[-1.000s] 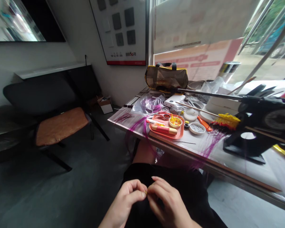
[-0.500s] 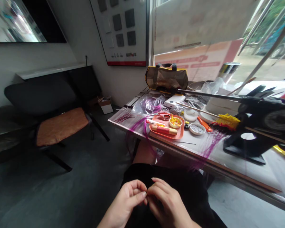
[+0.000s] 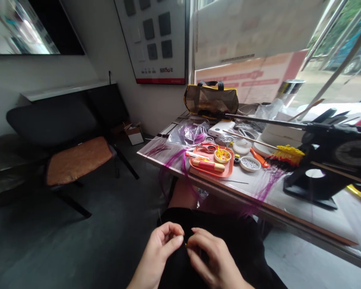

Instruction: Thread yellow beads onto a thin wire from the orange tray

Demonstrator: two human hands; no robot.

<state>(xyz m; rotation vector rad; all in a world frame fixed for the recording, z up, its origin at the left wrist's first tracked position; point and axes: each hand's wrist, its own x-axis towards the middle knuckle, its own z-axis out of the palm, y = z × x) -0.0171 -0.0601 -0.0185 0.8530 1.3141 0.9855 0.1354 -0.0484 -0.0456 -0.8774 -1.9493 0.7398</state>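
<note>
Over the dark cloth on my lap, my left hand (image 3: 165, 245) is closed in a pinch of thumb and forefinger. A hair-thin strand (image 3: 159, 214) stands up just beyond it and seems to run from its fingers. My right hand (image 3: 209, 253) is curled close beside it, fingertips pinched and pointing at the left ones. A tiny yellow bit (image 3: 185, 244) shows at the right fingertips, with something dark by it. It is too small to name, and the curled fingers hide the rest.
On the table (image 3: 289, 200) ahead lie an orange tray (image 3: 195, 172) with red-handled scissors (image 3: 211, 148), a bowl of yellow and orange pieces (image 3: 222, 154), a dish of pale beads (image 3: 250, 163) and purple strands (image 3: 270, 182). A black stand (image 3: 313, 192) is at right, a chair (image 3: 78, 160) at left.
My hands have drawn slightly apart, the left moving a little up and left. A small gap with the yellow bit now shows between them, and the thin strand has come into view.
</note>
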